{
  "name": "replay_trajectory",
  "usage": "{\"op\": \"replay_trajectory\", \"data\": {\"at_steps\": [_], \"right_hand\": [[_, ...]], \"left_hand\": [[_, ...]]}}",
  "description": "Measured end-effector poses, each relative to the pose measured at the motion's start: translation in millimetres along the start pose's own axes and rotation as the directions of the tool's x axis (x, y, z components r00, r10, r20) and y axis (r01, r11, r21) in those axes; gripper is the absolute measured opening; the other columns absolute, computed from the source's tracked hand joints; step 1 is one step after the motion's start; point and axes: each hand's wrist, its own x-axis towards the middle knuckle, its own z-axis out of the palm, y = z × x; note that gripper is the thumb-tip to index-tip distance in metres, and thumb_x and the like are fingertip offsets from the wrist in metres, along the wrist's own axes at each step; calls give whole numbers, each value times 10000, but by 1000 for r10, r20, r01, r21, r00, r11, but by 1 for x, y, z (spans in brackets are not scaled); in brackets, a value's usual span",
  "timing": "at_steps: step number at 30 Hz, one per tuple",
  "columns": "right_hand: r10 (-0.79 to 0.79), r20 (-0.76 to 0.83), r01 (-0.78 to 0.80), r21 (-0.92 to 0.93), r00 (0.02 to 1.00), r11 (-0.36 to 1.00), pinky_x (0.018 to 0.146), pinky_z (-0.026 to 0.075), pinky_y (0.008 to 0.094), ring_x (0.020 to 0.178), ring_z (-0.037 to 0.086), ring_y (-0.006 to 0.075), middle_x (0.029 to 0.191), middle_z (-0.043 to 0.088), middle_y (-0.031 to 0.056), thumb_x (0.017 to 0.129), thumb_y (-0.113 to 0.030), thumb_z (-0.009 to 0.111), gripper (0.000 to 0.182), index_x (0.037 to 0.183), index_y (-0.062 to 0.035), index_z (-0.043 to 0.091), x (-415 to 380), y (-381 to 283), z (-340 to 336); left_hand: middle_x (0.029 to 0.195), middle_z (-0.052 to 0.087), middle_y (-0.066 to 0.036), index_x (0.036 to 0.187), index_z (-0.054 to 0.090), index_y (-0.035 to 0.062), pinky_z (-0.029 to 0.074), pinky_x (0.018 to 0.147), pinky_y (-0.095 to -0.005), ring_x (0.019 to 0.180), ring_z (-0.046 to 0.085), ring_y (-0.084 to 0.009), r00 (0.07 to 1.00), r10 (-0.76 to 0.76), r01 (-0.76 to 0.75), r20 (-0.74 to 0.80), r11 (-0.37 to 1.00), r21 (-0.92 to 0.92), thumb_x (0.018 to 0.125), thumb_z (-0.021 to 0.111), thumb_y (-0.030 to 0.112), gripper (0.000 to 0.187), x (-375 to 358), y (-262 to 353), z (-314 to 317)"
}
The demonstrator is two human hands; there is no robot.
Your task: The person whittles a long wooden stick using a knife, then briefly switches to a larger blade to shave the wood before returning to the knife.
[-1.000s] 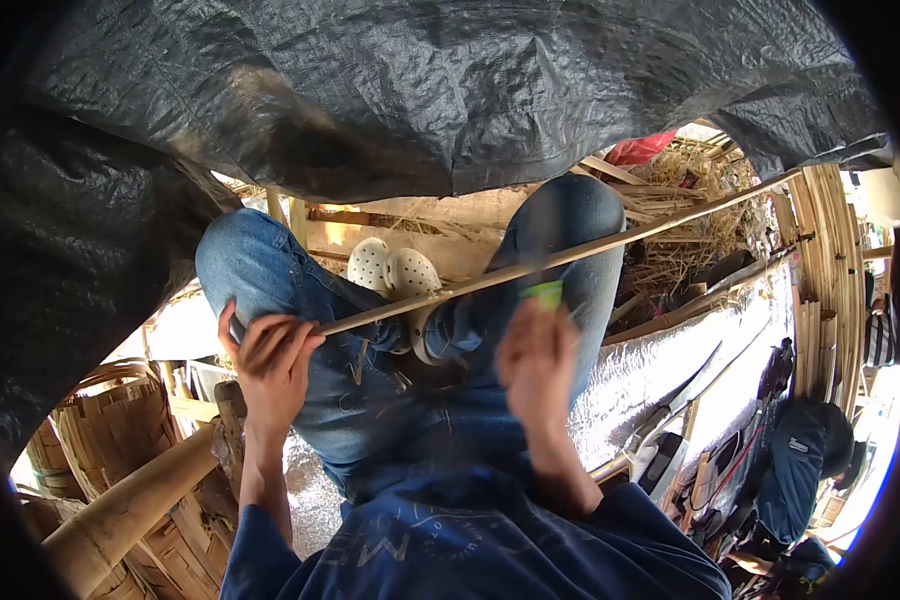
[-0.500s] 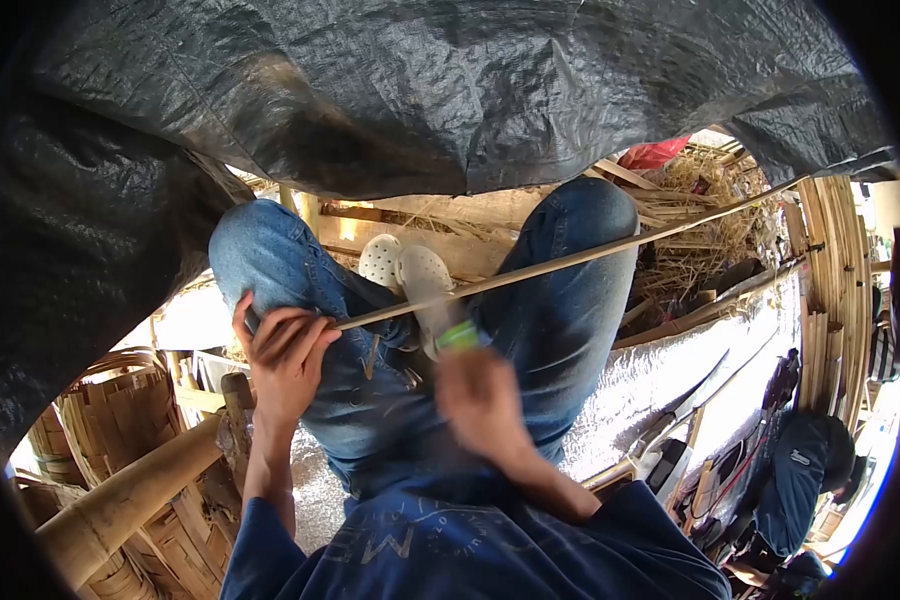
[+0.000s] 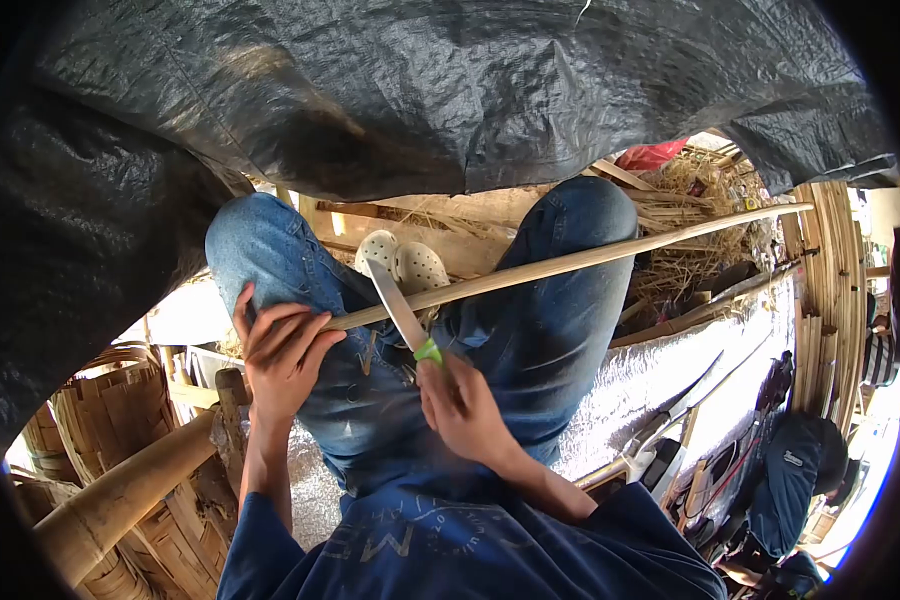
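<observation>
My left hand [image 3: 284, 352] rests by my left knee, fingers closed on the near end of a long bamboo strip [image 3: 560, 264]. The strip slants across both thighs, its far end rising past my right knee. In my right hand [image 3: 466, 408] is a knife [image 3: 402, 312], gripped by a handle with a bright green collar. Its blade points up and to the left, crossing the strip a short way from my left fingers. Below the strip, white clogs with holes [image 3: 422, 266] show between my legs.
A black tarp [image 3: 450, 90] hangs ahead. Split bamboo pieces [image 3: 828, 290] stand at the right, near straw [image 3: 705, 200]. Several tools, one a long blade [image 3: 692, 388], lie on a silvery sheet [image 3: 610, 425]. A thick bamboo pole [image 3: 130, 500] and woven baskets [image 3: 105, 425] are at the left.
The knife, blurred half a second ago, is now sharp, with its blade tilted further left across the strip. My right hand has shifted slightly down; the strip shows a broader face.
</observation>
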Motion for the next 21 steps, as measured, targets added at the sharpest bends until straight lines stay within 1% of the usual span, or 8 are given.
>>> {"op": "replay_trajectory", "data": {"at_steps": [2,3,10,14,16,18,20,21], "right_hand": [[828,301,-366,922,473,-127,504,414,234,617,517,89,858,548,14,949,-366,478,301,1054,-87,516,14,-13,-5],[548,215,-490,762,808,424,635,440,237,767,563,137,872,584,41,928,-323,534,261,1059,-98,532,23,14,-42],[819,386,-446,876,424,-181,604,462,250,704,547,107,867,551,32,968,-292,474,212,1025,-94,522,24,-30,-7],[535,-46,-402,608,843,685,472,412,247,587,507,69,767,537,-15,987,-306,443,195,1009,-124,510,38,0,-39],[850,295,-476,877,437,-60,374,305,205,425,389,52,731,510,-8,1005,-256,406,164,1003,-107,477,20,-24,-2],[345,209,-402,414,915,817,389,295,190,451,397,65,743,517,-16,1001,-292,413,190,1009,-122,497,10,-24,5],[651,84,-419,826,754,378,413,343,208,491,455,106,750,517,-10,997,-318,422,216,1029,-126,514,35,-5,-22],[529,-30,-377,668,848,642,423,353,214,525,484,108,745,512,-1,995,-316,429,222,1023,-117,524,49,3,-47]], "left_hand": [[735,671,12,802,721,91,305,1035,-515,824,603,-148,1000,13,-13,-7,1000,-23,618,806,198,229,-1,-2,-1],[735,671,11,802,720,90,305,1035,-517,819,603,-148,1000,13,-13,-11,1000,-22,617,809,191,229,-3,-2,-2],[712,664,6,802,717,105,308,1032,-517,808,607,-151,999,-24,23,-21,998,-61,602,831,167,238,2,-3,0],[705,658,-2,771,698,99,324,1026,-504,791,612,-161,998,-35,31,-59,997,-72,601,833,114,218,-2,-9,-1],[690,649,-2,756,696,96,331,1023,-502,777,612,-157,997,-28,23,-67,997,-73,594,831,102,211,0,-8,1],[660,630,-3,726,693,91,345,1017,-497,750,611,-150,997,-21,17,-68,998,-56,579,828,76,200,2,-10,-1],[644,618,0,710,698,94,351,1014,-494,725,608,-145,997,-16,13,-73,999,-49,573,827,74,190,6,-10,-1],[642,616,0,711,700,95,352,1013,-495,720,607,-145,997,-20,17,-80,999,-46,570,828,77,191,7,-10,-1]]}}
